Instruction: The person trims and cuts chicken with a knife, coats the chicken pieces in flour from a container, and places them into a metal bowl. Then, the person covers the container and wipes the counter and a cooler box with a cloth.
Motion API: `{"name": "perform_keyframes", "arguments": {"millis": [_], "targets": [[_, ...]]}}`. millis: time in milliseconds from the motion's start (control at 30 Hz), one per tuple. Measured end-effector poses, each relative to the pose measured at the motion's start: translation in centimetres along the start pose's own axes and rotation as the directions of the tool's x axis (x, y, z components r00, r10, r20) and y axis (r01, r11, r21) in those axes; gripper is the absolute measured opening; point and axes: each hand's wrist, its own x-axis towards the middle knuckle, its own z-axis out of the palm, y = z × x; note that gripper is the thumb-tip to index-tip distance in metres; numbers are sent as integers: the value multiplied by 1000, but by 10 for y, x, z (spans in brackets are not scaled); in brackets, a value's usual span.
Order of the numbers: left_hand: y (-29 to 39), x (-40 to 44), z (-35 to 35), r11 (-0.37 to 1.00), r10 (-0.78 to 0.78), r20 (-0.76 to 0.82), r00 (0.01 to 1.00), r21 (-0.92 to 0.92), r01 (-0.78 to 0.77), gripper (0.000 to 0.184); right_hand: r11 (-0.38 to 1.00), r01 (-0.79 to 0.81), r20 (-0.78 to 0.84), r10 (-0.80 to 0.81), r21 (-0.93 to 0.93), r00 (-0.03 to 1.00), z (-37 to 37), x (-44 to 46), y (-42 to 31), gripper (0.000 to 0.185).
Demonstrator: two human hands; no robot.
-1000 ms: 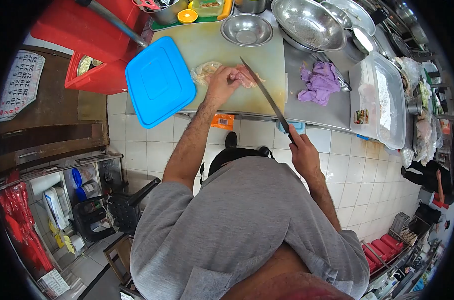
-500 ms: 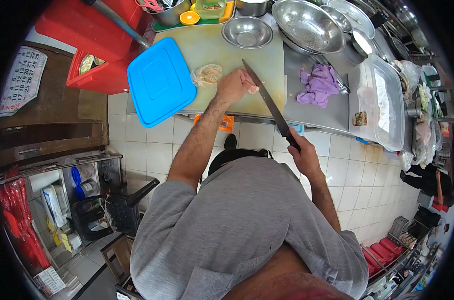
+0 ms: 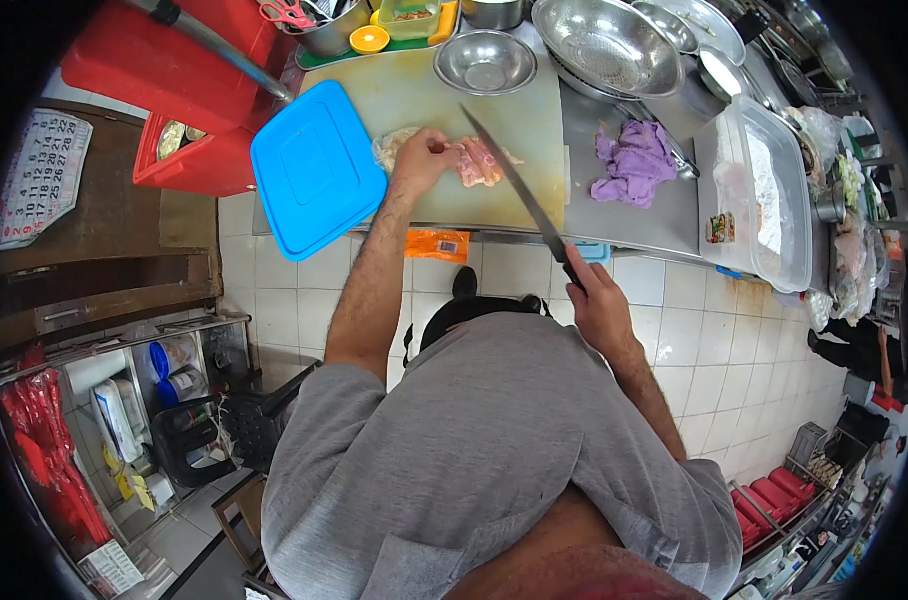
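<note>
The right hand [image 3: 601,302] grips the knife [image 3: 522,188]; the meat [image 3: 482,165] lies just right of the left hand's [image 3: 420,160] curled fingers (pinching, I can't tell); if it slid, they could get cut.

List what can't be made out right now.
All head view:
- knife handle: mostly wrapped by the right hand
- pale skin-like pile: partly covered by the left hand
- steel pot: cut off by the top edge
- orange packet: print too small to read
</note>
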Motion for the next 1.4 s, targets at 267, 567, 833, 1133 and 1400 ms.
{"name": "perform_keyframes", "arguments": {"millis": [267,567,833,1133,1400], "targets": [[2,-9,3,998,37,-30,999,59,-36,17,995,-68,185,80,-70,979,20,17,-19,60],[16,-8,2,979,1,23,1000,204,-6,18,996,-14,154,28,-92,988,48,43,-18,57],[15,-6,1,980,-14,31,999,198,7,19,999,-17,91,21,-49,996,52,78,-26,58],[14,-3,8,974,-2,-25,1000,225,8,29,982,-29,-34,23,-186,999,-15,40,18,54],[26,-3,16,977,11,101,995,209,-32,25,886,61,-45,-92,-459,995,5,111,53,58]]}}
